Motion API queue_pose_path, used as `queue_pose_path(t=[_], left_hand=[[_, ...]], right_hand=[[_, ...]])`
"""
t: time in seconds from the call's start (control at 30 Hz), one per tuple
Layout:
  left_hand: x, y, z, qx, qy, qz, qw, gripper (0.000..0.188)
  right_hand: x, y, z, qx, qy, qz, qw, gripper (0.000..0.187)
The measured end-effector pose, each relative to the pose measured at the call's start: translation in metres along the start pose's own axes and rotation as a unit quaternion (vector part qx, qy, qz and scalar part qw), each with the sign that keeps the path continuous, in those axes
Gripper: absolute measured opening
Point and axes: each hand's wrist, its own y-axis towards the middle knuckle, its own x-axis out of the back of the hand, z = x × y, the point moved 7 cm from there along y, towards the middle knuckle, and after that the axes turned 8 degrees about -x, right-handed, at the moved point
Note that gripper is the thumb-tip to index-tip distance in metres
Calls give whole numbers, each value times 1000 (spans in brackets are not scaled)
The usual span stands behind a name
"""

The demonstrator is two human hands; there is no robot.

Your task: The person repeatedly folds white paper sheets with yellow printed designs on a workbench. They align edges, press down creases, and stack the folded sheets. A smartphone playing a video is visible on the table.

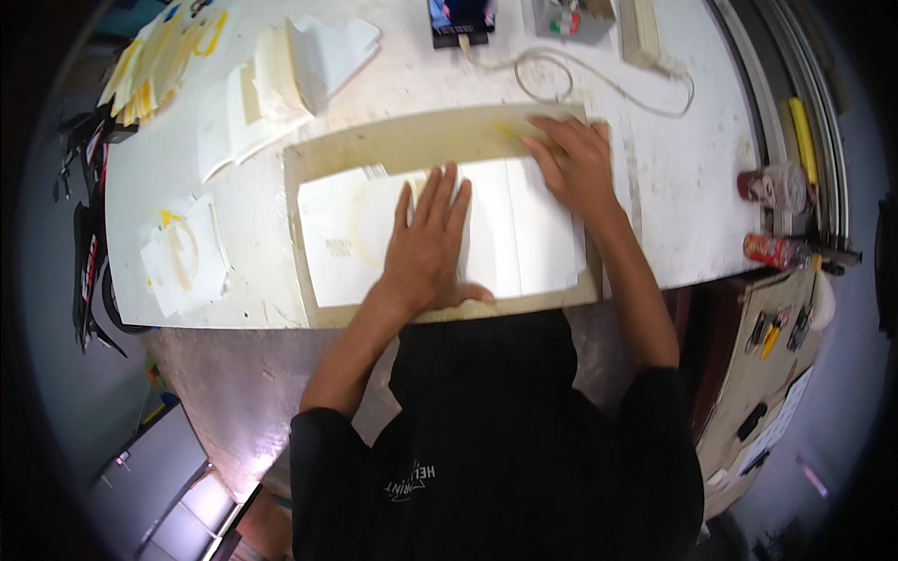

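My left hand lies flat with spread fingers on a white paper sheet, pressing its middle. The sheet rests on a beige board at the table's front edge and has a fold or seam line right of centre. Faint round marks and small print show on its left part. At the board's upper right is my right hand, thumb and forefinger apart, its wrist over the sheet's right end. A thin yellow strip lies just left of those fingertips; contact between them cannot be made out.
Cut papers with yellow marks lie at left. Stacked white sheets and yellow-edged pieces are at the far left. A phone with a cable and a grey bin stand at the back. A red can is at right.
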Motion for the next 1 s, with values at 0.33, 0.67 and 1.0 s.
queue_pose_path(t=[0.33, 0.67, 1.0], left_hand=[[-10, -9, 9, -20, -24, -30, 999, 154], [-9, -9, 11, -53, -47, -69, 995, 145], [-4, -12, 15, -69, -109, -89, 988, 115]], right_hand=[[91, -113, -30, -212, -220, -39, 952, 25], [18, -119, 73, -415, 158, 136, 886, 48], [-2, -115, 61, -438, 191, 140, 867, 29]])
